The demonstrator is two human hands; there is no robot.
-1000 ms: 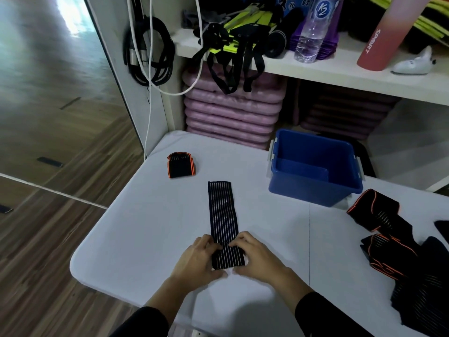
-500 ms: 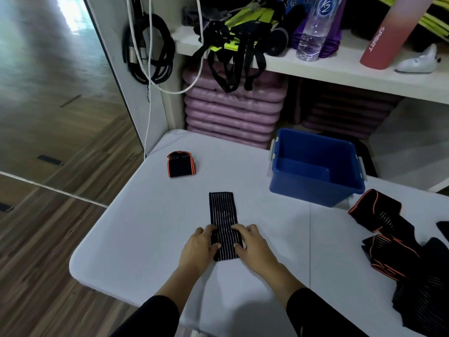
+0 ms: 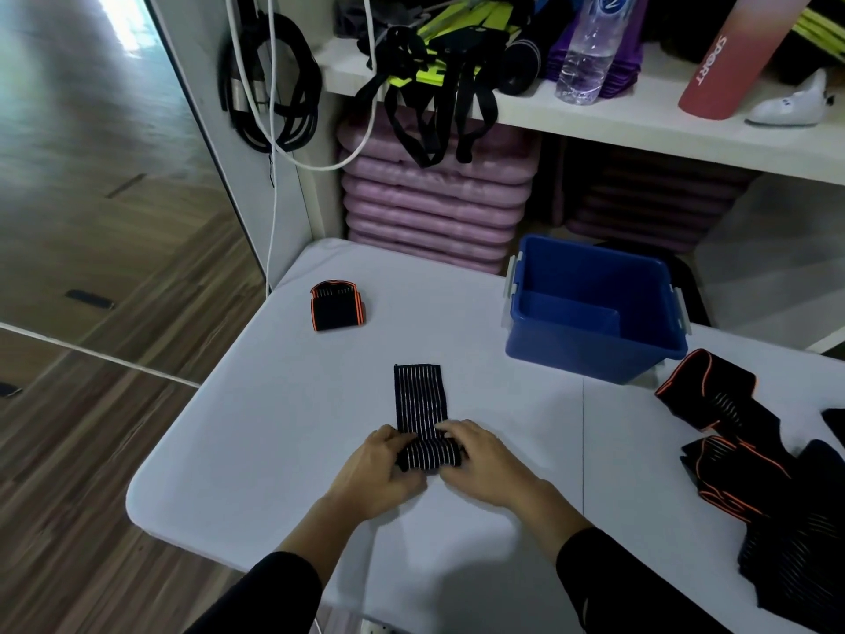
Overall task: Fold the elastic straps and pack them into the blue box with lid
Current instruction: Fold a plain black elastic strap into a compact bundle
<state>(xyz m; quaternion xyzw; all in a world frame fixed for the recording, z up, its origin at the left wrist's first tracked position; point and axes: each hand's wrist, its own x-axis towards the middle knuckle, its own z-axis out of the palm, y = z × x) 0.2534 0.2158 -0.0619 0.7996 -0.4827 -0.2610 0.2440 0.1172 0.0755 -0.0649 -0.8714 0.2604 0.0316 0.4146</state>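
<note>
A black elastic strap with thin white stripes [image 3: 418, 398] lies lengthwise on the white table [image 3: 256, 404], its near end rolled into a thick bundle. My left hand [image 3: 377, 469] grips the left side of that roll, and my right hand [image 3: 480, 466] grips its right side, fingers curled over the top. The open blue box [image 3: 590, 308] stands behind and to the right, with nothing visible inside. One folded strap with orange trim [image 3: 336, 306] rests at the far left of the table. No lid is in view.
A heap of unfolded black and orange straps [image 3: 754, 473] covers the table's right side. Behind it, a shelf [image 3: 640, 116] carries a water bottle [image 3: 590, 48], a pink roll and black bands. Stacked pink mats [image 3: 434, 208] sit underneath. Cables hang at the left post.
The flat part of the strap has grown shorter as both hands rolled its near end further away from me. The roll is thicker now.
</note>
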